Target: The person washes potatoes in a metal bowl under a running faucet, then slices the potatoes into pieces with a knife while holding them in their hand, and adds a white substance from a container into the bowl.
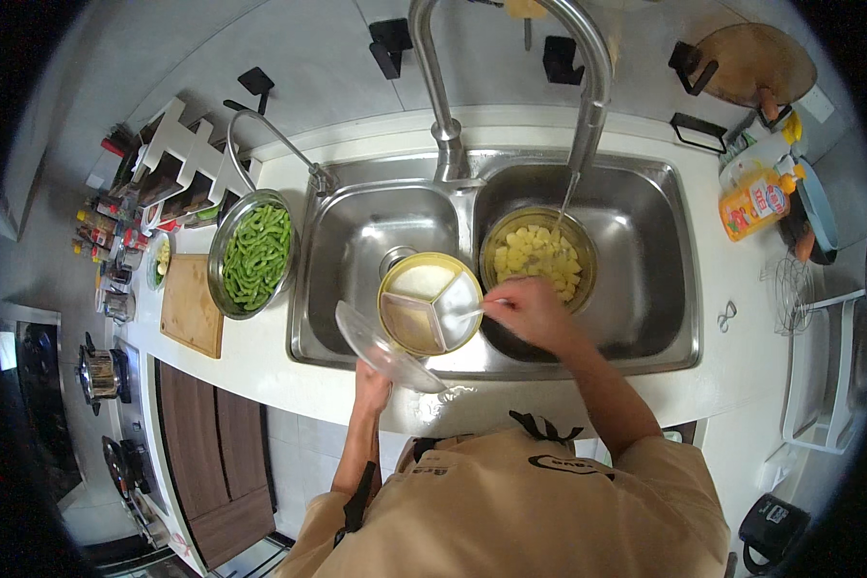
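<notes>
My left hand (373, 390) holds a clear lid (390, 354), tilted beside a round seasoning box (384, 318) with three compartments. Pinched in my right hand (531, 311) is a small spoon (469, 314), its bowl end in the right compartment, which has white powder in it. White grains fill the back compartment, and pale contents show in the left one. The box is over the front of the left sink basin and the divider. Beyond my right hand, a bowl (591, 253) of pale yellow chopped pieces (538, 253) in water sits in the right basin (639, 274).
Water runs from the steel faucet (592, 108) into that bowl. Left of the sink, a steel bowl of green pods (256, 256) rests by a wooden cutting board (188, 303). An orange detergent bottle (755, 206) and a wire whisk (793, 296) are at the right.
</notes>
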### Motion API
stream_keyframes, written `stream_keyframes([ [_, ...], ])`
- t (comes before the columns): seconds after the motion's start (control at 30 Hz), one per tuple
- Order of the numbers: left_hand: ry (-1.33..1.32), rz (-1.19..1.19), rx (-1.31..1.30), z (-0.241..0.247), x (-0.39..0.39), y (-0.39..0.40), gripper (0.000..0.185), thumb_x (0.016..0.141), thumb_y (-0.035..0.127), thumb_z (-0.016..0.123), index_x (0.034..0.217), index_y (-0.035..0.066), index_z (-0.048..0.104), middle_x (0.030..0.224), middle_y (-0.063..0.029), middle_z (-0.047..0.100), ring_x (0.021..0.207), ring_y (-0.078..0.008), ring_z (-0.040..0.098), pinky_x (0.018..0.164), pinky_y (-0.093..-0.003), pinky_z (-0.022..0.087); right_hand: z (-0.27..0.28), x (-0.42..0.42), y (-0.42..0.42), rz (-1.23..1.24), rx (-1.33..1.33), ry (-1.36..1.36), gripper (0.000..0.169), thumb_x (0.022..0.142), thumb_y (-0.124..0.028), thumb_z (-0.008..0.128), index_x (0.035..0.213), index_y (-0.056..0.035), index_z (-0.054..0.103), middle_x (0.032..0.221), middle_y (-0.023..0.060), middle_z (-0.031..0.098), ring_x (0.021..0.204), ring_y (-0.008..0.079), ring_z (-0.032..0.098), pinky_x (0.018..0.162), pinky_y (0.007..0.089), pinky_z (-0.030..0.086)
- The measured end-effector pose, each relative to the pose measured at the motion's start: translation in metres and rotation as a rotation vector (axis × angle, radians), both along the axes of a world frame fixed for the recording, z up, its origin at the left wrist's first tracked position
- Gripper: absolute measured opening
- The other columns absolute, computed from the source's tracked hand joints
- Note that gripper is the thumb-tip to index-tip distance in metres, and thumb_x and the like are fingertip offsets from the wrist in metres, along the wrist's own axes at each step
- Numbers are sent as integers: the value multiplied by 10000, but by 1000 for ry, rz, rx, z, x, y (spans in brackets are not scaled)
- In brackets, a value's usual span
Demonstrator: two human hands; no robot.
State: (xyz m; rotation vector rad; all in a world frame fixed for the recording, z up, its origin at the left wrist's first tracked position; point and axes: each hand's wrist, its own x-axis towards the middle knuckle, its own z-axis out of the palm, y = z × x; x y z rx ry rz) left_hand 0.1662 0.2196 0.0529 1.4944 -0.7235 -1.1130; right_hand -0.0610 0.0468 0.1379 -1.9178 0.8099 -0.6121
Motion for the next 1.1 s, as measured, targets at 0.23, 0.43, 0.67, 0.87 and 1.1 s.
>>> stream_keyframes([
  [0.23,174,203,-27,20,8,17,159,783,148,474,885,27,491,748,-22,509,615,-86,441,562,-220,373,-20,75,-67,-505,-474,-95,223,739,-110,544,920,19,524,855,165,520,815,307,501,694,377,411],
  [0.43,316,232,-59,22,30,40,113,758,136,529,697,41,521,636,18,464,608,-71,451,547,-208,374,-64,59,-133,-457,-64,-178,253,734,-145,584,912,33,557,673,105,587,528,110,556,463,232,436],
  [0.67,341,290,-365,22,19,47,240,747,244,564,628,50,486,587,24,407,563,-82,358,591,-235,329,-85,68,-132,-559,188,-479,290,758,-209,587,960,-5,545,705,53,586,575,85,543,467,198,435],
  [0.87,320,354,-362,21,12,58,415,759,471,505,618,85,447,545,27,359,546,-85,325,557,-226,280,-201,-22,-92,-360,-361,31,240,737,-176,553,911,-9,558,764,149,576,648,266,556,636,380,431],
  [1.1,417,588,-420,33,-1,102,533,759,612,343,656,103,460,525,24,377,537,-99,344,565,-232,286,-267,-71,-65,-82,-329,1016,443,679,-203,598,1080,-40,502,1092,184,459,968,362,435,791,424,391],
])
